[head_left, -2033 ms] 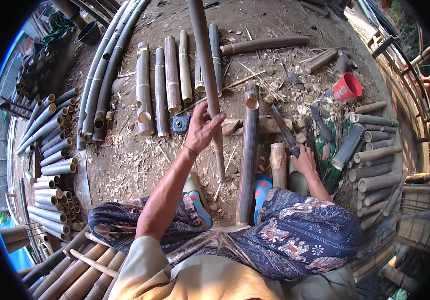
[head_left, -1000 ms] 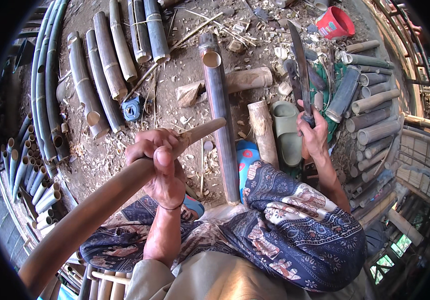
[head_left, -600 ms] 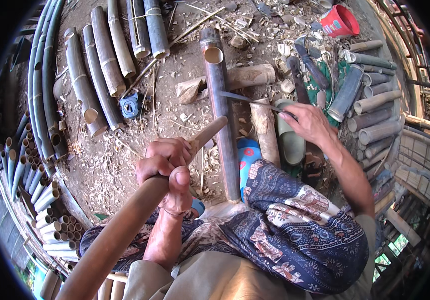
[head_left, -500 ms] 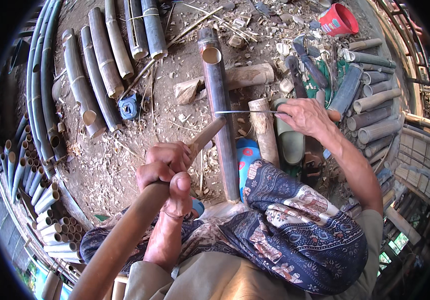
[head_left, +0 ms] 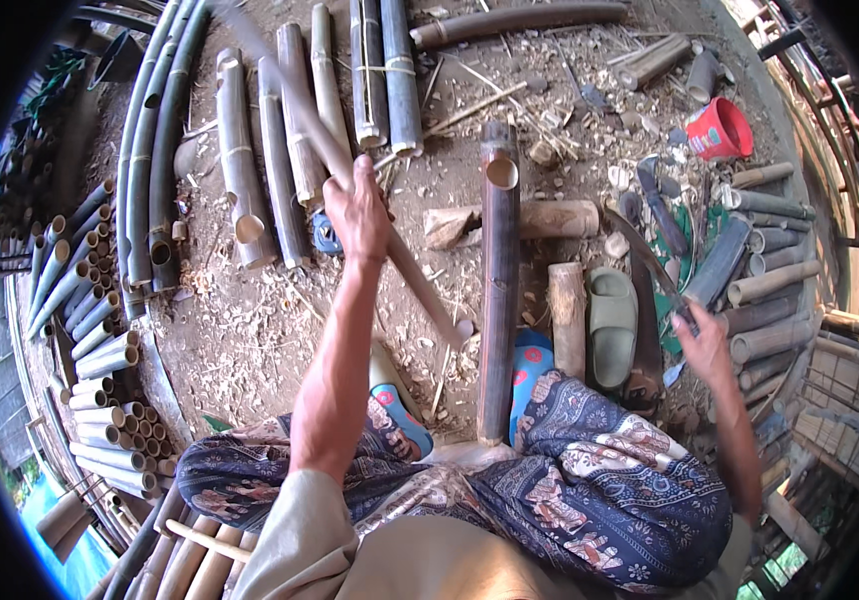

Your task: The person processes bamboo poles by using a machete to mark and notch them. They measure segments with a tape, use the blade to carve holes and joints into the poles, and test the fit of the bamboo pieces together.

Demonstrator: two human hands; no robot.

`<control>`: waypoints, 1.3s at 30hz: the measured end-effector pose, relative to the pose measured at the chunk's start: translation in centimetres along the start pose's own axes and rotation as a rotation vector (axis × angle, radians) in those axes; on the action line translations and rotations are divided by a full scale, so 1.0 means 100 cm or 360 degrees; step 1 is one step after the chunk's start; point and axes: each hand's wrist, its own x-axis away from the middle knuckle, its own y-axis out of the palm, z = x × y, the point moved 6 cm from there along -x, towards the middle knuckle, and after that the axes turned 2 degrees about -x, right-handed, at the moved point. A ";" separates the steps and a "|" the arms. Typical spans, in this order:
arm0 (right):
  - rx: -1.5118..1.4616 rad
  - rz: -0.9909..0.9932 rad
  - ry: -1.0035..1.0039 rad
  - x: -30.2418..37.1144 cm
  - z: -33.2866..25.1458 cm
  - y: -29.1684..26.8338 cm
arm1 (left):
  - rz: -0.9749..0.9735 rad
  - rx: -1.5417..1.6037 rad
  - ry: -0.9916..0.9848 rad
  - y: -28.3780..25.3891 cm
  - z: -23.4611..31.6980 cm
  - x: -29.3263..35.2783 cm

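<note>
A dark bamboo tube [head_left: 501, 300] with an oval cut near its far end lies between my feet, propped across a short log [head_left: 570, 219]. To its left, my left hand [head_left: 358, 222] is closed around a long wooden stick [head_left: 412, 270]. The stick slants from far left toward the tube, its near end just left of the tube; the far end is blurred. Off to the right, my right hand [head_left: 705, 348] grips the handle of a long curved knife [head_left: 645, 252], its blade pointing away and leftward. Neither the knife nor my right hand touches the tube.
An upright wooden block [head_left: 569, 320] and green slippers [head_left: 612, 330] stand right of the tube. Cut bamboo tubes [head_left: 240, 160] lie at the far left, with a blue tape measure [head_left: 326, 235] near them. A red bucket [head_left: 720, 130] sits far right; stacked bamboo [head_left: 775, 340] lines the right side.
The knife blade has left the tube and swung right with my right hand. My left hand has moved away from me, and the stick now tilts the other way. The view has shifted.
</note>
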 end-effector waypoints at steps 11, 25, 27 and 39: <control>-0.0533 0.0381 0.0312 0.085 0.060 0.084 | -0.0270 -0.0640 0.0779 0.020 -0.062 -0.010; -0.0953 0.0963 -0.0053 0.170 0.138 0.161 | -0.0938 -0.0805 -0.0172 0.107 -0.162 0.095; -0.0916 0.1068 -0.0174 0.173 0.139 0.160 | -0.0930 -0.0822 -0.0195 0.115 -0.158 0.090; -0.0620 0.0755 -0.0136 0.040 -0.073 0.111 | -0.0862 -0.0290 0.0309 0.127 -0.075 0.159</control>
